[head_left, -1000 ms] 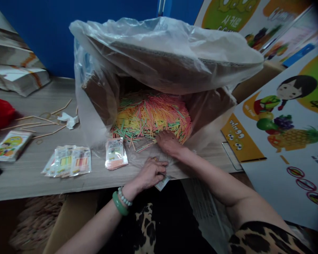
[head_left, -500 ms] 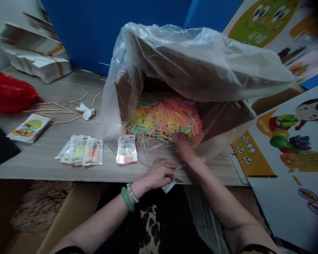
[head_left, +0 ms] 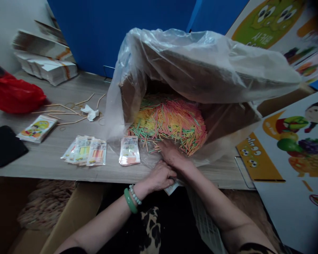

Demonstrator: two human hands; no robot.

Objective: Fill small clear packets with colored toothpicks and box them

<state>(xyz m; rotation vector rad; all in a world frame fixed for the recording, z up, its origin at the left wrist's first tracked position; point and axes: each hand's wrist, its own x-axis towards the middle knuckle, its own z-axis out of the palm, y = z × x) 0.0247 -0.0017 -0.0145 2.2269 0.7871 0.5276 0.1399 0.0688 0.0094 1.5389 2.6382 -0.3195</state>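
Note:
My left hand (head_left: 161, 175) is closed on a small clear packet (head_left: 171, 188) at the table's front edge; only the packet's lower corner shows below the fingers. My right hand (head_left: 172, 155) lies palm down at the near side of a heap of thin coloured sticks (head_left: 169, 120), pink, yellow, orange and green. Its fingers are stretched out and touch a few loose sticks, and its underside is hidden. The heap sits in a cardboard box lined with a clear plastic bag (head_left: 217, 67). To the left of my hands lies a stack of printed packets (head_left: 129, 151).
More packets holding coloured sticks (head_left: 85, 151) are fanned out on the table (head_left: 79, 174). Farther left are a wrapped card pack (head_left: 38, 128), a black flat object (head_left: 5, 146), a red bag (head_left: 16, 93), bent straws and crumpled tissue (head_left: 90, 113). Printed cartons (head_left: 283, 141) stand at the right.
My right hand has moved left and nearer to me along the front of the heap, close to my left hand. The left hand still holds the packet. The view has shifted slightly.

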